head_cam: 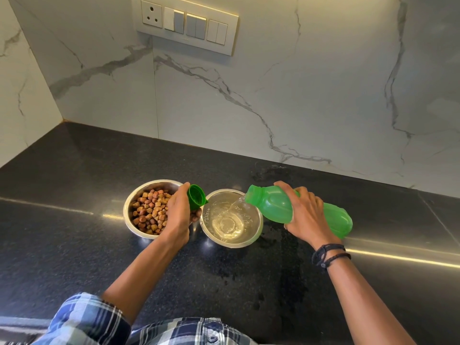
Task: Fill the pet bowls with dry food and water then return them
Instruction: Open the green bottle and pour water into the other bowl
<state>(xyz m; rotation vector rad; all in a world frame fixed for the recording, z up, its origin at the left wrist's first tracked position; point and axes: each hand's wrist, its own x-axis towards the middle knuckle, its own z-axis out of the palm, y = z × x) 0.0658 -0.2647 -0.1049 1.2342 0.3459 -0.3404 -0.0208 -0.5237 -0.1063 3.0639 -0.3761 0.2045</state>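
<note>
- Head view: right hand (302, 215) grips tilted green bottle (293, 207), water running into steel bowl (231, 220).
- Left hand (180, 212) pinches green cap (196, 197) over kibble bowl (149, 210) on counter (74, 245).

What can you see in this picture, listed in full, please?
food bowl: 1, steel, counter, left
kibble: many, brown, in food bowl
water bowl: 1, steel, beside food bowl, holds water
bottle: 1, green, tilted, pouring into water bowl
cap: 1, green, above the bowls
counter: 1, black, wet patches
wall: 1, white marble, behind counter
switch panel: 1, white, on wall
shirt: 1, blue plaid, bottom edge
wristbands: a few, black, right wrist
left hand: holds cap
right hand: grips bottle
</note>
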